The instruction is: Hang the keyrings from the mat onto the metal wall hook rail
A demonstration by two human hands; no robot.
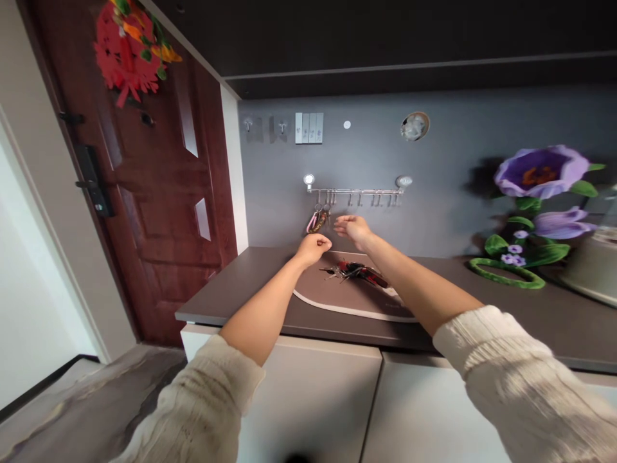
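My left hand (313,249) is closed, its fingers curled toward the thumb; whatever it may hold is hidden. It is just below the keys and straps (317,222), pink and dark patterned, hanging at the left end of a metal hook rail (357,191). To the right, my right hand (353,230) has its fingers stretched toward the hanging keys, with nothing visible in them. A pile of keys (359,272) with black and red parts lies under both hands on a brown mat (332,302) with a pale rim.
Purple fabric flowers (542,172) stand at the right of the dark counter (226,283), near a pale rounded object (595,263). An overhanging dark cabinet (385,38) is above. On the left is a dark red door (164,212). Small hooks (282,127) are on the grey wall.
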